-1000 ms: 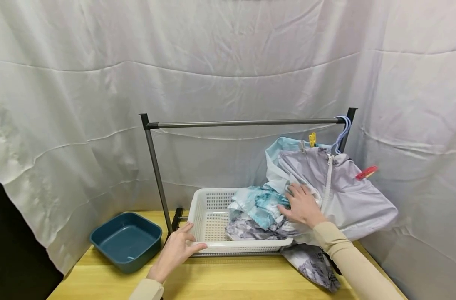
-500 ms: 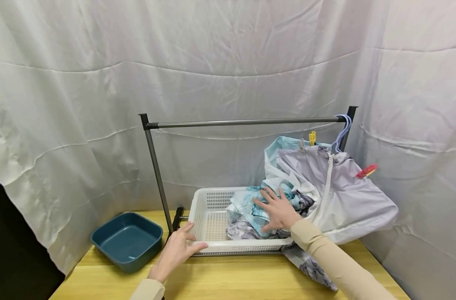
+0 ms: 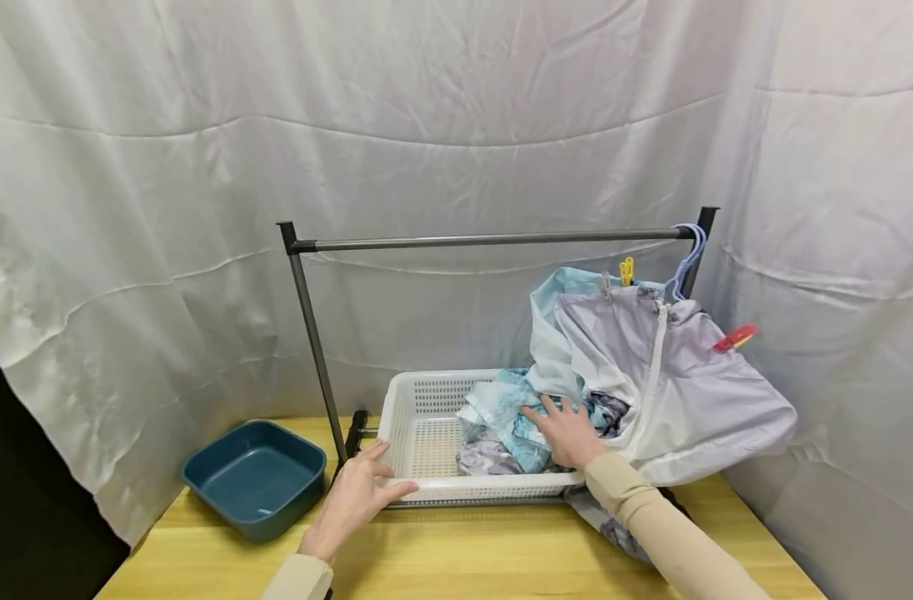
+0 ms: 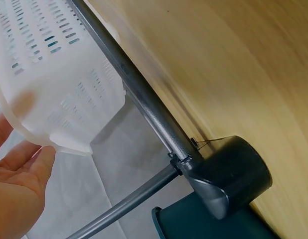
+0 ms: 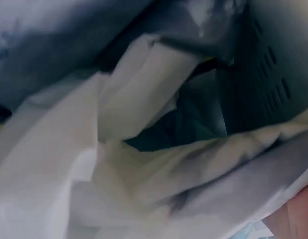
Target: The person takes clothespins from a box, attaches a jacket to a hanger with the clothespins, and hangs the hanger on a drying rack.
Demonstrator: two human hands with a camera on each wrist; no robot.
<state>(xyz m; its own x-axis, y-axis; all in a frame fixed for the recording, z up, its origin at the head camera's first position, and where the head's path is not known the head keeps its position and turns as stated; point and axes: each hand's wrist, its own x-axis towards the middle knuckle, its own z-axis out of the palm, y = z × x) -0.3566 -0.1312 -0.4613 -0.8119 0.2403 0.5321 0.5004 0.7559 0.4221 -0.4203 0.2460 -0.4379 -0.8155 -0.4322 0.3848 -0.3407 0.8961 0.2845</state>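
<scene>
A white perforated plastic basket (image 3: 428, 488) holds crumpled clothes along its right side. At its front left corner my left hand (image 3: 354, 500) grips the rim; the left wrist view shows the thumb (image 4: 44, 162) against the rim. My right hand (image 3: 569, 432) rests with spread fingers on a teal and white patterned garment (image 3: 505, 407). Grey marbled cloth (image 3: 490, 457) lies beneath that garment. To the right, a pale lilac and white zip jacket (image 3: 696, 392) hangs over the basket's end. Folds of white cloth (image 5: 139, 89) fill the right wrist view.
A grey metal rack (image 3: 464, 242) spans the table behind the basket, with light blue hangers (image 3: 685, 267) at its right end. Yellow (image 3: 626, 271) and red clothespins (image 3: 735, 337) clip the hanging clothes. A dark teal tub (image 3: 265, 508) stands left on the wooden table (image 3: 441, 554).
My right hand has moved left off the hanging jacket's white edge onto the clothes in the basket, then slightly back right. My left hand stays at the basket corner.
</scene>
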